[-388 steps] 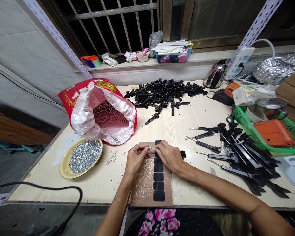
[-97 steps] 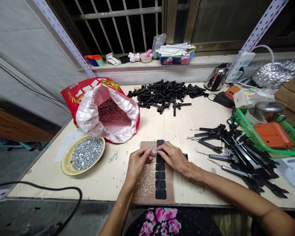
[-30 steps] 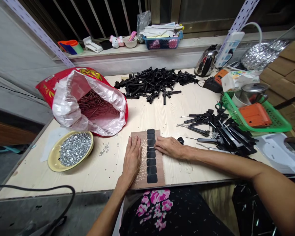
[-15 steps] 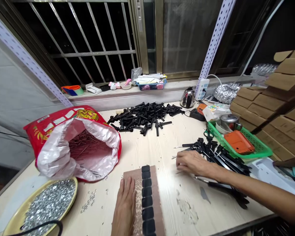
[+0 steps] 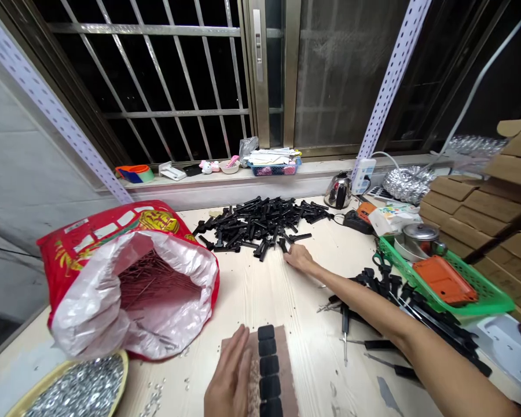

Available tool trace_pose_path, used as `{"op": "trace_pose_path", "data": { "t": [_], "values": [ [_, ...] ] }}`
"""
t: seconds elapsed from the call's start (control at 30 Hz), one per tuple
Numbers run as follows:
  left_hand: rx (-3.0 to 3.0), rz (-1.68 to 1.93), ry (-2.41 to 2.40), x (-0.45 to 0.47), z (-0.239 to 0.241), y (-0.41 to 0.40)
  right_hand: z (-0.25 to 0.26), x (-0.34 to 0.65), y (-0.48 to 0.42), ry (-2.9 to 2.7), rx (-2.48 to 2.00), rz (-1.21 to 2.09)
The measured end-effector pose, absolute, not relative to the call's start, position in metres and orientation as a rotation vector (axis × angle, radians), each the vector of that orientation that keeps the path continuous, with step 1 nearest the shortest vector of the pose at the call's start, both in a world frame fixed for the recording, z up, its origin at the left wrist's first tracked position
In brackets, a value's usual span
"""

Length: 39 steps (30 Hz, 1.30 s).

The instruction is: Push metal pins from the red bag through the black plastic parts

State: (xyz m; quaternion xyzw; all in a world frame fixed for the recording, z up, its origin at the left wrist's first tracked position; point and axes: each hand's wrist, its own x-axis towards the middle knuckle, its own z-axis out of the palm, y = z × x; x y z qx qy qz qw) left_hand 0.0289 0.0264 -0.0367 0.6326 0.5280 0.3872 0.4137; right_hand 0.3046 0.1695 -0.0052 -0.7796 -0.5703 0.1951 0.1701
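Head view: the right hand (image 5: 300, 258) pinches 1 handle (image 5: 283, 246) at the near edge of the pile (image 5: 260, 223), seemingly unworked, while the left hand (image 5: 229, 379), outstretched, rests empty on the board (image 5: 287, 362), and rodded tools (image 5: 429, 318) look finished.

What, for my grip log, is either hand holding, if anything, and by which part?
The right hand meets a black part at its near end; whether it grips it cannot be told. The left hand, on the brown board, shows nothing held.
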Motion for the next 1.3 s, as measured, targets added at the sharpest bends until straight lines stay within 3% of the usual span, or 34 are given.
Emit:
{"op": "trace_pose_path", "data": {
  "t": [0.13, 0.23, 0.3, 0.43, 0.57, 0.77, 0.93, 1.1, 1.3],
  "values": [
    [0.902, 0.940, 1.131, 0.085, -0.003, 0.076, -0.005, 0.277, 0.126, -1.752, -1.908, 0.684],
    [0.703, 0.887, 0.914, 0.120, -0.004, 0.108, -0.005, 0.269, 0.111, -1.981, -1.467, 0.982],
    [0.606, 0.937, 0.934, 0.133, -0.013, 0.119, -0.001, 0.278, 0.121, -2.009, -1.564, 1.025],
    [0.521, 1.151, 1.004, 0.139, -0.030, 0.122, 0.005, 0.313, 0.175, -1.690, -2.179, 0.597],
    [0.483, 1.119, 0.907, 0.139, -0.033, 0.119, 0.000, 0.328, 0.210, -1.536, -2.309, 0.467],
    [0.351, 1.071, 0.824, 0.141, -0.032, 0.127, -0.019, 0.298, 0.146, -1.593, -2.122, 0.655],
    [0.381, 0.884, 0.804, 0.139, -0.038, 0.133, -0.025, 0.294, 0.111, -1.940, -1.665, 1.053],
    [0.428, 0.957, 0.826, 0.134, -0.039, 0.132, -0.010, 0.341, 0.179, -1.819, -2.187, 0.336],
    [0.466, 1.013, 0.789, 0.135, -0.039, 0.131, -0.010, 0.353, 0.204, -1.844, -2.236, 0.223]
  ]
}}
